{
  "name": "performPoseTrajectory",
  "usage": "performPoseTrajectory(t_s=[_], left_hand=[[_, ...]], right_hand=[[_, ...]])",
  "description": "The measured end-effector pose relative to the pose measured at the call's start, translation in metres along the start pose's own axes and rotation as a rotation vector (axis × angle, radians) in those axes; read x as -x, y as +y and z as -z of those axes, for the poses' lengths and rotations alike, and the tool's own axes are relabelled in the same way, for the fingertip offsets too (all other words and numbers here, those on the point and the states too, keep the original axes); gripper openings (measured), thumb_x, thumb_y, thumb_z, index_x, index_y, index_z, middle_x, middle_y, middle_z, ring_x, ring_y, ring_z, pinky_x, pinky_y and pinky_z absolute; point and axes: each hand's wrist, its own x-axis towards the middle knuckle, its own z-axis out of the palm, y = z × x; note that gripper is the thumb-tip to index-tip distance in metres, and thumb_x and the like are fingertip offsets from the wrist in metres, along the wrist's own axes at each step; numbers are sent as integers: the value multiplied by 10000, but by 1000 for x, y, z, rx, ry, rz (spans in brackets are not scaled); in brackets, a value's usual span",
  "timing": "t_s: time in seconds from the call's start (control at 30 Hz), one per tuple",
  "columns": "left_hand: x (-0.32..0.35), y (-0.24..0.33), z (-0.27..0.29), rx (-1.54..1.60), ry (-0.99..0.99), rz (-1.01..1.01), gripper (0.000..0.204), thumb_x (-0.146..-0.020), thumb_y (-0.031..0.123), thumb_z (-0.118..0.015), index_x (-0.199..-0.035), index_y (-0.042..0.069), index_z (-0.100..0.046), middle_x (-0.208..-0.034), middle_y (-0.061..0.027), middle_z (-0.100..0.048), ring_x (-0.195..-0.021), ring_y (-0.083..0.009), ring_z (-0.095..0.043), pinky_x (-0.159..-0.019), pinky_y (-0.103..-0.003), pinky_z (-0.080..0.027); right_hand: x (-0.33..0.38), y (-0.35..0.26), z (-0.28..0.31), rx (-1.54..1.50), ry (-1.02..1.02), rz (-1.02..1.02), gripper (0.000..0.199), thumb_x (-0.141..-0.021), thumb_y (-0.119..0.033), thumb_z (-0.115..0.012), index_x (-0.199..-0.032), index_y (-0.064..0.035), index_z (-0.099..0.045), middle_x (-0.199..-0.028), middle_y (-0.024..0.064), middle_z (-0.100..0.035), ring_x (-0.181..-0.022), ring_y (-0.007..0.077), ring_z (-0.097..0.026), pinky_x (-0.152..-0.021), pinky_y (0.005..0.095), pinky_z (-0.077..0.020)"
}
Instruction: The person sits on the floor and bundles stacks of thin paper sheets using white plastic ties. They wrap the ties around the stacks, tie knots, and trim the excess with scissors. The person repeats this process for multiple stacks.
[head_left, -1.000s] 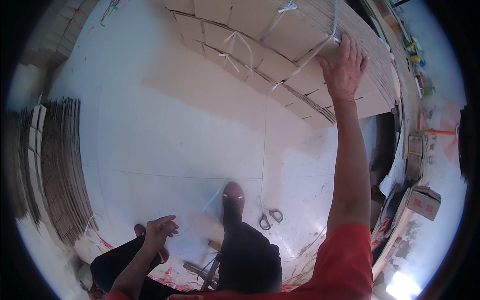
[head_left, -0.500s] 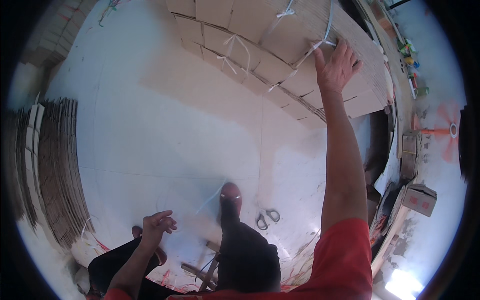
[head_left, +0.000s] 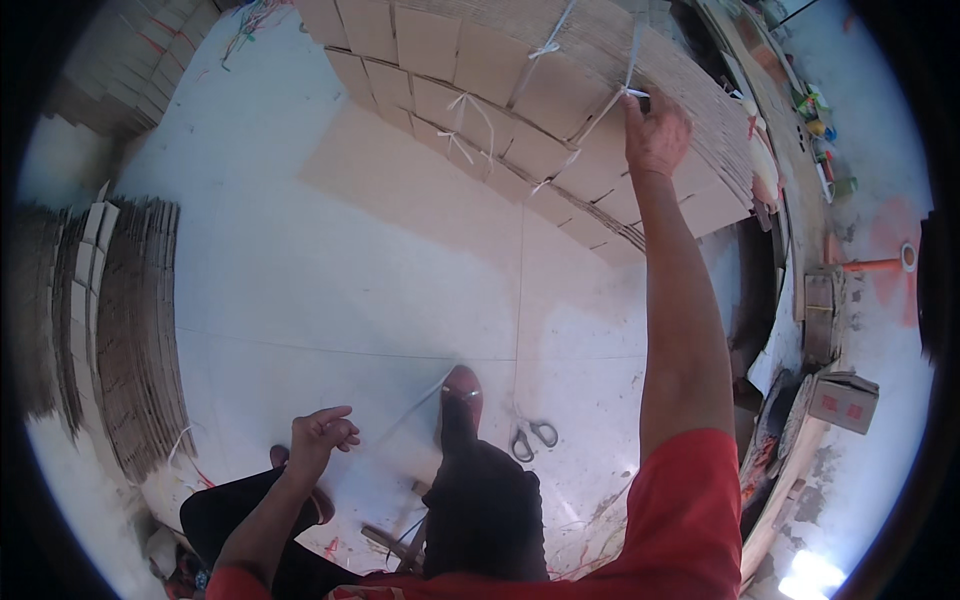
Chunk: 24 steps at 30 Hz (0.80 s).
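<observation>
A bundle of flattened brown cardboard boxes lies at the top right, bound with narrow white straps. At its near right edge my right hand is curled, thumb and fingers closed on a tied white strap beside the knot. My left hand hangs low over the floor, left of my shoe, with its fingers curled in. Whatever may be between those fingers is hidden. A pale strip runs blurred along the floor toward the shoe; whether it reaches my left hand I cannot tell.
Black-handled scissors lie on the pale floor right of my shoe. Upright stacks of flat cardboard stand at the left. Along the right wall are a small carton and an orange fan. Wooden legs show beneath me.
My right hand has curled its spread fingers in at the strap knot. The left hand has risen slightly, its fingers more bent. The whole view has shifted a little.
</observation>
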Motion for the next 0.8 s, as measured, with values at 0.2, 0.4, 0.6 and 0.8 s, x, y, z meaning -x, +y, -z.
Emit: performPoseTrajectory(t_s=[0.2,0.4,0.6,0.8], left_hand=[[19,41,-12,-51,18,-35,293,-830,-4,-525,-1105,-104,-542,-800,-143,-648,-680,-186,-650,-588,-250,-513],[41,106,-23,-180,-64,-107,278,-818,-14,-553,-1093,-32,-588,-817,-142,-651,-715,-198,-655,-588,-270,-513],[50,114,-39,-203,-99,-119,272,-836,7,-547,-1098,-58,-578,-826,-109,-647,-715,-160,-639,-639,-251,-512],[40,112,-63,-413,-241,-361,271,-833,25,-543,-1099,8,-590,-730,-104,-630,-586,-153,-633,-681,-304,-484]], right_hand=[[0,-3,12,32,-47,26,416,-776,-453,-553,-997,-106,-613,-1061,106,-598,-1119,247,-482,-1028,507,-239],[-7,-15,20,-179,-107,-167,487,-836,-502,-458,-882,-68,-673,-945,176,-641,-985,331,-565,-1021,525,-255],[-10,7,20,-245,-26,-69,373,-827,-433,-507,-882,-108,-683,-845,193,-642,-841,370,-602,-938,452,-370],[-21,17,28,-226,-153,137,315,-724,-234,-650,-1025,-145,-651,-901,151,-645,-853,330,-605,-787,397,-462]])
